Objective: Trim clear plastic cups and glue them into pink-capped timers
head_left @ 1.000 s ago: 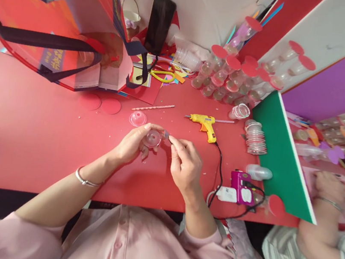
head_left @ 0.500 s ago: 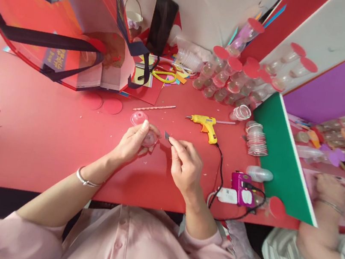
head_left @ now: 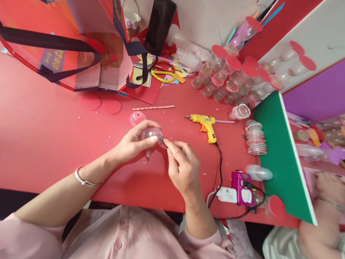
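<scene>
Half curled, the left hand (head_left: pixel 133 142) held one clear, rounded plastic cup (head_left: pixel 151 133) between thumb and fingers, left of and nearer than the yellow glue gun (head_left: pixel 205 123). At the cup's right edge, the right hand (head_left: pixel 185 166) pinched one small, dark pointed blade (head_left: pixel 161 138) between thumb and closed forefinger; whether its tip touched the plastic was too small to tell. Far left of the gun stood one red paper bag (head_left: pixel 59 17) with dark fabric straps, and nearer to the gun, still on its left, lay two flat, matt red discs (head_left: pixel 111 106), one shiny pink domed lid (head_left: pixel 137 118) and one thin patterned stick (head_left: pixel 153 107). One glossy black phone (head_left: pixel 160 24) leaned beyond and left of the gun. Behind it, slightly right, clustered waisted, see-through cups with red round tops (head_left: pixel 233 62), overlapping too much to count. Right of the gun were one tight row of ribbed clear lids (head_left: pixel 256 137), one shiny purple box (head_left: pixel 242 187) nearer the front, one smooth green board (head_left: pixel 282 154) and, farthest right, another person's hand (head_left: pixel 330 188).
</scene>
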Motion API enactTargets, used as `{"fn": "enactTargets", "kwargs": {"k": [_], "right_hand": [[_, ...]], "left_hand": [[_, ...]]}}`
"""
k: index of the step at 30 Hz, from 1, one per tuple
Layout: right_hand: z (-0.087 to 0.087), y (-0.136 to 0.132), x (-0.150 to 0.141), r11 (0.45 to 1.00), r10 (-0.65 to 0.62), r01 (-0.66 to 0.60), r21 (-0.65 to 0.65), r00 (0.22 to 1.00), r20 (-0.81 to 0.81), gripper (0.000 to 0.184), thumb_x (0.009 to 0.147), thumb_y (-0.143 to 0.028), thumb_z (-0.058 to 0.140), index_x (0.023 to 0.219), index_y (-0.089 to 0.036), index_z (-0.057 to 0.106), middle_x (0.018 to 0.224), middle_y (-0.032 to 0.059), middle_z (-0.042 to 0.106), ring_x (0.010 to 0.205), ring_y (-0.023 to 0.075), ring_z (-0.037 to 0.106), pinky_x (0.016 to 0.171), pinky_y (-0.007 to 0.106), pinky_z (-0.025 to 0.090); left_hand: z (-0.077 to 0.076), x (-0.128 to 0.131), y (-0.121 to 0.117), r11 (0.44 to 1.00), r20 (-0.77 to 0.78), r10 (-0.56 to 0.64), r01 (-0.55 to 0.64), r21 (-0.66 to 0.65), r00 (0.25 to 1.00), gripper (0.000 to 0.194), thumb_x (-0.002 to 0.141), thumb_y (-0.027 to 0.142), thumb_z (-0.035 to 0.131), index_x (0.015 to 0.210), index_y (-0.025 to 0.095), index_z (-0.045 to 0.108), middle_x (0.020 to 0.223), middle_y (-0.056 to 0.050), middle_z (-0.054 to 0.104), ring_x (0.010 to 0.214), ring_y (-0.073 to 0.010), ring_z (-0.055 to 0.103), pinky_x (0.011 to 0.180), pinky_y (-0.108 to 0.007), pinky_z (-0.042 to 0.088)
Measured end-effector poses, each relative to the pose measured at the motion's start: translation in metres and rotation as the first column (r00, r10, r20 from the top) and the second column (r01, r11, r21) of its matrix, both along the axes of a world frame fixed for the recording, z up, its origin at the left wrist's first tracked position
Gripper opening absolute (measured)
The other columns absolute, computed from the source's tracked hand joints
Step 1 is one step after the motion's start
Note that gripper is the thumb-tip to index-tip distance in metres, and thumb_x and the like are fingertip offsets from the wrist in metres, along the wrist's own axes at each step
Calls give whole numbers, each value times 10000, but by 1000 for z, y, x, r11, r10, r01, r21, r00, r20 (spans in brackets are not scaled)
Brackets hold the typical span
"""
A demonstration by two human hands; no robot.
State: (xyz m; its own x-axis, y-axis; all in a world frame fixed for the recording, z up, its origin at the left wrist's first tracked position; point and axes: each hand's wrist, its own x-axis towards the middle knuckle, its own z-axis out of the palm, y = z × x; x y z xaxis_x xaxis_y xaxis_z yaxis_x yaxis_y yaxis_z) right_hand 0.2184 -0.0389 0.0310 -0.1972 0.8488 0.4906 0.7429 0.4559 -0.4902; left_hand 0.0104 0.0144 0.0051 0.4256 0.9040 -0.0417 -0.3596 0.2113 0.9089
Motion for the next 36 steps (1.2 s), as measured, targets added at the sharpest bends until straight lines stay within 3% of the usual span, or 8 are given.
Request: {"fn": "enactTargets", "kwargs": {"k": [6, 11, 19, 24, 32, 36], "right_hand": [[0, -1, 1, 999, 40, -40, -1, 999, -6, 367, 1051, -159, 574, 1351, -291, 737, 1090, 56, 765, 982, 174, 723, 887, 307, 586], [-1, -1, 0, 998, 55, -55, 6, 998, 5, 391, 1046, -148, 567, 1367, -302, 730, 1085, 52, 758, 984, 176, 719, 895, 311, 588], [-3, -2, -1, 999, 36, -37, 4, 999, 26, 401, 1057, -167, 555, 1390, -319, 719, 1087, 48, 757, 964, 167, 716, 877, 298, 582], [0, -2, -1, 999, 45, -46, 26, 999, 29, 378, 1062, -173, 554, 1372, -298, 731, 1078, 50, 754, 963, 167, 711, 877, 296, 578], [-1, -2, -1, 1000, 28, -28, 0, 998, 55, 401, 1064, -192, 548, 1398, -335, 716, 1078, 46, 757, 969, 171, 716, 886, 304, 583], [-1, -2, -1, 999, 30, -31, 12, 998, 52, 391, 1060, -174, 546, 1374, -312, 731, 1086, 50, 763, 972, 174, 716, 891, 306, 580]], "left_hand": [[2, 0, 0, 998, 9, -49, 49, 31, 999, 440, 953, 443, 772, 1294, 237, 584, 1130, -77, 678, 771, -182, 750, 448, -230, 608], [0, -2, -1, 995, -118, 20, -8, 96, 993, 538, 835, 380, 904, 1240, 238, 579, 1097, -30, 653, 559, -89, 664, 441, -231, 604], [-9, 4, 0, 990, -113, 88, -74, 122, 990, 576, 837, 501, 885, 1232, 232, 563, 997, -8, 661, 480, -71, 611, 404, -206, 548], [-8, 5, 0, 991, -108, 70, -56, 124, 992, 567, 843, 509, 878, 1220, 226, 562, 972, -7, 671, 483, -71, 606, 422, -202, 529], [-9, 2, 1, 968, -232, 164, -111, 224, 959, 588, 818, 560, 883, 1194, 196, 615, 1004, -44, 675, 715, -114, 610, 632, -228, 536], [-10, 0, 0, 959, -274, 164, -88, 271, 948, 547, 871, 569, 831, 1205, 198, 608, 1024, -55, 667, 790, -139, 607, 703, -250, 522]]}}
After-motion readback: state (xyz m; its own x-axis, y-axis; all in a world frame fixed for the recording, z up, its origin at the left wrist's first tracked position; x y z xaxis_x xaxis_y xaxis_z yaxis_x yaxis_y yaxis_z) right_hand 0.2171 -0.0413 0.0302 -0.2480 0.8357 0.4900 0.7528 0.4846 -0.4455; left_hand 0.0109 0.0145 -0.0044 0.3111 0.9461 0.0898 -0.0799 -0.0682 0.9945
